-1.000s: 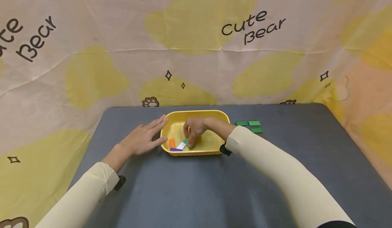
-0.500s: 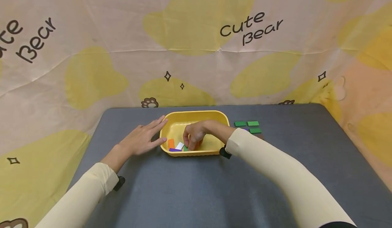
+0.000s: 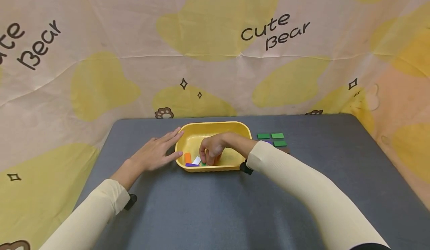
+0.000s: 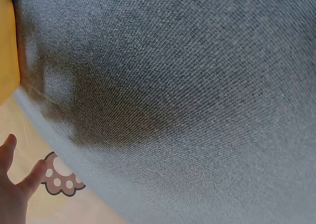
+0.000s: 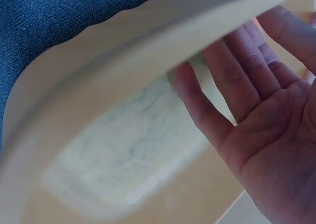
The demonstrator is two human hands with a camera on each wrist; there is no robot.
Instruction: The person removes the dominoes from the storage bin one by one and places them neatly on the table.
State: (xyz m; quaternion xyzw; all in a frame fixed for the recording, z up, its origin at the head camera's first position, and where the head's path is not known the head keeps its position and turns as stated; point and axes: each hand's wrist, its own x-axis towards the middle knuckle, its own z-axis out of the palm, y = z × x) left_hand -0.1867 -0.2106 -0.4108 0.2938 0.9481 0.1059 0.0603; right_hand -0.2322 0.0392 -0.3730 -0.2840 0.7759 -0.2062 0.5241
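Brown block (image 3: 284,150) near yellow tray (image 3: 215,169), partly behind right sleeve (image 3: 299,183)

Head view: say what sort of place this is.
Likely a cloth-backed tabletop workspace: a grey table, a "Cute Bear" printed cloth behind it, and a yellow tray holding small coloured pieces.

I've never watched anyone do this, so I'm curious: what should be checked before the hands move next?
1. Yellow tray flat on the table: ok.
2. Left hand at the tray's left end: ok.
3. Right hand inside the tray: ok.
4. Green block firmly pinched: cannot tell.
5. Orange block, white block and purple block inside: ok.
6. Clear view of blocks outside: not ok, right sleeve hides some.
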